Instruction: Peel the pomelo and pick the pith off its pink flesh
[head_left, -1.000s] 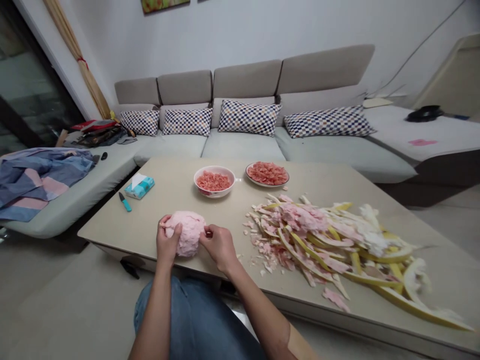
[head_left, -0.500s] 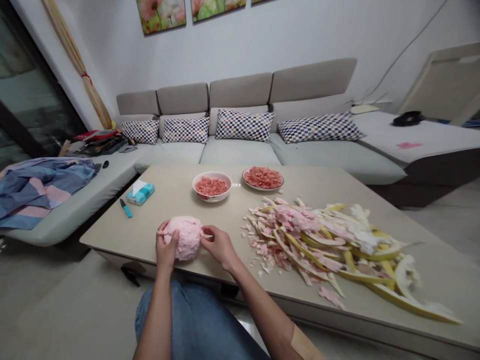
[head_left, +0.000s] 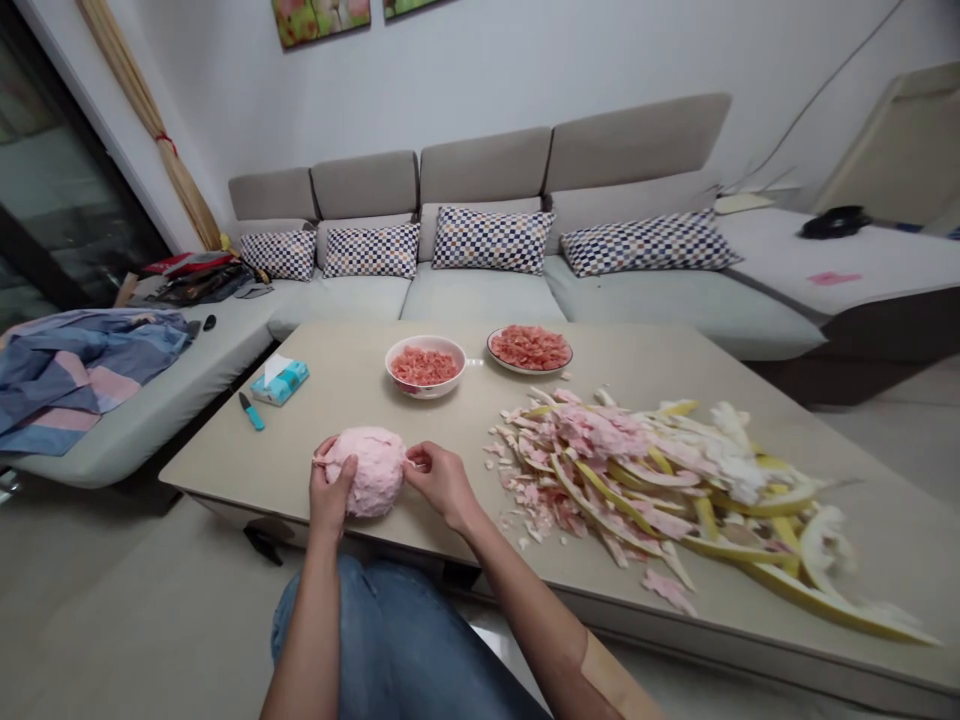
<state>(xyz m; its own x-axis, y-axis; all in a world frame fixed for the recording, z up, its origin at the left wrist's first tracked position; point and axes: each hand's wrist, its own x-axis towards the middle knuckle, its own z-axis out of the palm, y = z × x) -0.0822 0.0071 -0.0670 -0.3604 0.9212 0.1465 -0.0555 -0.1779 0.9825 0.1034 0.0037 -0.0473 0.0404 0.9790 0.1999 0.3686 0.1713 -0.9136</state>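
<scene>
A peeled pomelo (head_left: 371, 470), round and covered in pale pink pith, is at the near edge of the coffee table. My left hand (head_left: 332, 490) grips its left side, with the thumb lying across the front. At the right side of the fruit, my right hand (head_left: 439, 482) has thumb and forefinger pinched on a small bit of pith. Off to the right lies a large heap of pomelo peel (head_left: 637, 470), yellow-green strips mixed with pink and white pith scraps. Beyond the fruit stand a white bowl (head_left: 426, 390) and a dark-rimmed plate (head_left: 529, 369), both filled with pink pomelo flesh.
A turquoise-handled knife (head_left: 252, 412) and a blue tissue pack (head_left: 280, 382) lie on the left of the coffee table (head_left: 330, 360). A grey sofa (head_left: 480, 298) with checked cushions runs behind it. Clothing (head_left: 90, 370) lies on the left sofa section.
The camera view has shifted slightly. Both hands keep their places on the pomelo, and the right fingers have drawn a little away from its side.
</scene>
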